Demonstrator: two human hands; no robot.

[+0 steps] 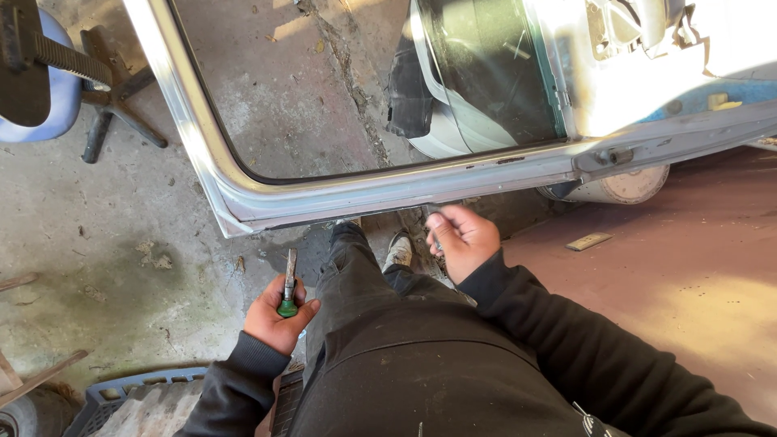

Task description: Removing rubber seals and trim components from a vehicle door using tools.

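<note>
My left hand (277, 314) grips a green-handled tool (288, 293) whose flat metal blade points up, held low beside my left leg. My right hand (460, 239) is raised just under the lower edge of a silver car door frame (243, 202), fingers curled around something small and dark that I cannot make out. The door's window opening (324, 89) shows the concrete floor through it. Both arms wear black sleeves, and my dark trousers and a light shoe (398, 249) lie below the frame.
A blue stool on a black star base (105, 105) stands at the upper left. A grey plastic crate (137, 400) sits at the lower left. A round white can (623, 188) rests under the door at right, with a small flat block (588, 241) on the reddish floor.
</note>
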